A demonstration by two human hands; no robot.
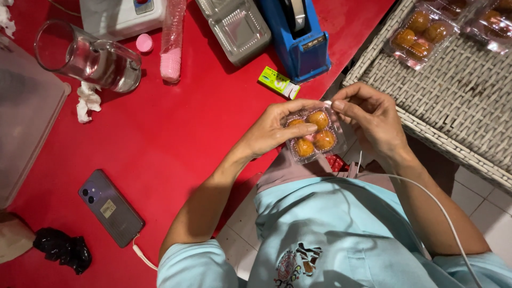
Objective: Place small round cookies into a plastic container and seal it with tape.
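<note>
A small clear plastic box (313, 134) with several round golden pastries inside is held over the edge of the red table (176, 133). My left hand (277, 127) grips the box from its left side, thumb on the lid. My right hand (368, 120) pinches the box's upper right corner between thumb and forefinger.
On the table lie a blue tape dispenser (298, 37), empty clear boxes (237, 26), a green and white packet (278, 82), a tipped glass jug (90, 56), pink paper cups (172, 58) and a purple phone (111, 208). A wicker surface (458, 90) at the right bears filled pastry boxes (421, 34).
</note>
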